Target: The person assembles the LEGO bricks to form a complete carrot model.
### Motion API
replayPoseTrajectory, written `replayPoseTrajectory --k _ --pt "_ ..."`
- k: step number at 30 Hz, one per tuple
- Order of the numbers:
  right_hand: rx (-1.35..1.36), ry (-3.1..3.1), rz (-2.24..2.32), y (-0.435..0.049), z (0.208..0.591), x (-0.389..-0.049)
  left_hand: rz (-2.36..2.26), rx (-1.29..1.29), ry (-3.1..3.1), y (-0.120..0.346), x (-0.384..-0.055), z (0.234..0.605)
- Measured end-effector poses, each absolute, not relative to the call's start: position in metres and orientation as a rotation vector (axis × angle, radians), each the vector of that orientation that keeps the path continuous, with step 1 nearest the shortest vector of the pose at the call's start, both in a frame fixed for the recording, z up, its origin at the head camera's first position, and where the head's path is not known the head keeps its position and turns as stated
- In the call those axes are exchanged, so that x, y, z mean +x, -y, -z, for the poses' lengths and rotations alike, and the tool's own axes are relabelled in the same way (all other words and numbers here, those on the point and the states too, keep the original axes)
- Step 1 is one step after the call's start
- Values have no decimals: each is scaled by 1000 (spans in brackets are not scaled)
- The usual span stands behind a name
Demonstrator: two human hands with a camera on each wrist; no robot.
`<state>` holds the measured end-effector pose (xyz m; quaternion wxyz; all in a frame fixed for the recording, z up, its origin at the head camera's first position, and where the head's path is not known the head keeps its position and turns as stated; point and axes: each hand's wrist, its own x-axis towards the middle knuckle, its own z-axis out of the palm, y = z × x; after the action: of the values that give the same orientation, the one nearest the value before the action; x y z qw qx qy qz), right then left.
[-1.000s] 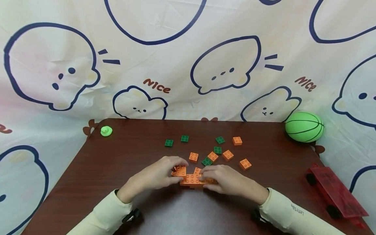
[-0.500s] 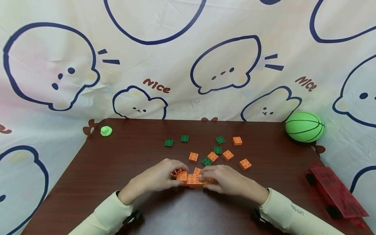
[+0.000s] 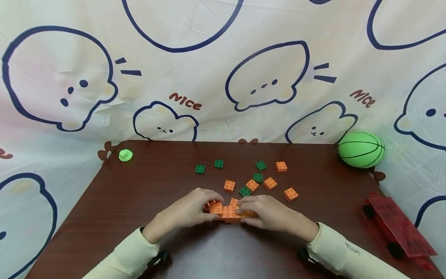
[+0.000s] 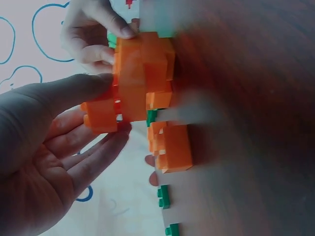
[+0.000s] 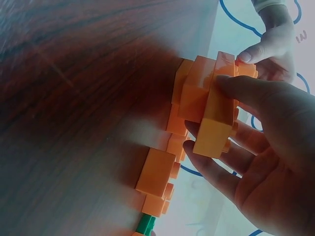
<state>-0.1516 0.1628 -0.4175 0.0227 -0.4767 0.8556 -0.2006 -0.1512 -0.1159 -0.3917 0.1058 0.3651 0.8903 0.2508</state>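
Near the middle of the table, a stack of joined orange toy bricks (image 3: 229, 212) lies between both hands. My left hand (image 3: 189, 208) pinches an orange brick (image 3: 215, 209) on top of the stack's left end. In the left wrist view a narrow gap shows between that small brick (image 4: 102, 116) and the longer piece (image 4: 132, 81) under it. My right hand (image 3: 270, 214) grips the stack's right end. The right wrist view shows its thumb on the end brick (image 5: 216, 118) and its fingers on the far side. Fingers hide parts of the stack.
Behind the hands lie loose orange bricks (image 3: 270, 183) and green bricks (image 3: 219, 164). A green toy duck (image 3: 126, 155) stands at the back left, a green ball (image 3: 361, 150) at the back right. A translucent red toy cart (image 3: 400, 226) sits on the right.
My left hand has shifted slightly right with the pinched brick, which now covers more of the stack's left end. My right hand has stayed in place around the other end.
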Motion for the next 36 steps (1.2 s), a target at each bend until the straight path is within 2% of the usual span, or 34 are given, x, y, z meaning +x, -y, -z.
replayPoseTrajectory --k 22,36 --pt "-1503 -2647 624 -160 418 -152 -853 1150 -2598 116 -151 400" --pt "-1454 -2662 609 -161 419 -151 -1184 916 -2471 116 -146 417"
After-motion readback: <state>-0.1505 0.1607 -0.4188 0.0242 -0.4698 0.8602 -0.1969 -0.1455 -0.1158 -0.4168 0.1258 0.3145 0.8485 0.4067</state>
